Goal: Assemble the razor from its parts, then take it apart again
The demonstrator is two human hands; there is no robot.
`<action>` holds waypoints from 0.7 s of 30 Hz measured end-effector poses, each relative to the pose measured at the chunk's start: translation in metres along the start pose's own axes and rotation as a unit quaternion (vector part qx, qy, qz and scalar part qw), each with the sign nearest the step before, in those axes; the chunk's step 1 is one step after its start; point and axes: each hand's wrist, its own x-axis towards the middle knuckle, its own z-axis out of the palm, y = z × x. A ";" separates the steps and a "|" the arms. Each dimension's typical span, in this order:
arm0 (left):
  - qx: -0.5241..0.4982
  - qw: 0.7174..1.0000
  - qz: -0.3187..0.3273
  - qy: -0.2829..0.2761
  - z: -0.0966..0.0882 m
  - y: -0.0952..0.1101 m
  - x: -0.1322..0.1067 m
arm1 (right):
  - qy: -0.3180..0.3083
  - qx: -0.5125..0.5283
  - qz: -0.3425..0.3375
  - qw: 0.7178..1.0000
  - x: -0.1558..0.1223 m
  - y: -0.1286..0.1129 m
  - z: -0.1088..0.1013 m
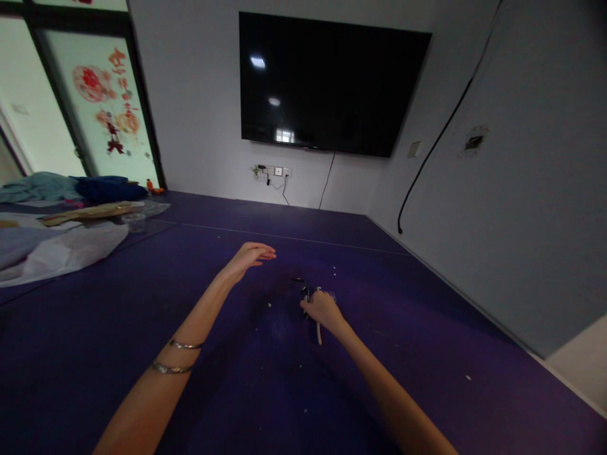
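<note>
Your right hand (325, 306) curls over a pale strip (319, 333) and small dark parts (306, 292) on the purple surface (284, 347); I cannot tell whether it grips them. Your left hand (251, 254), fingers loosely extended, hovers nearby, 2 bracelets (171, 368) behind it.

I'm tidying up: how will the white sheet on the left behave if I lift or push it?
The white sheet is probably floppy, since it lies in loose creases. It looks thin, so likely light for its size. Pushed right, it might nudge the clear container close to its edge.
</note>
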 end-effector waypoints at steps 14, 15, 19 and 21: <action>0.025 0.999 -0.021 -0.006 0.000 -0.002 0.002 | -0.084 -0.062 -0.016 0.994 0.018 0.002 -0.003; 0.026 0.999 -0.021 -0.006 0.001 -0.003 0.002 | -0.083 -0.062 -0.017 0.994 0.018 0.003 -0.004; 0.039 0.999 -0.021 -0.008 0.003 -0.007 0.005 | -0.044 -0.046 -0.005 0.998 0.020 0.018 -0.015; 0.053 0.998 -0.021 -0.012 0.005 -0.013 0.008 | 0.003 -0.021 0.010 1.000 0.022 0.035 -0.022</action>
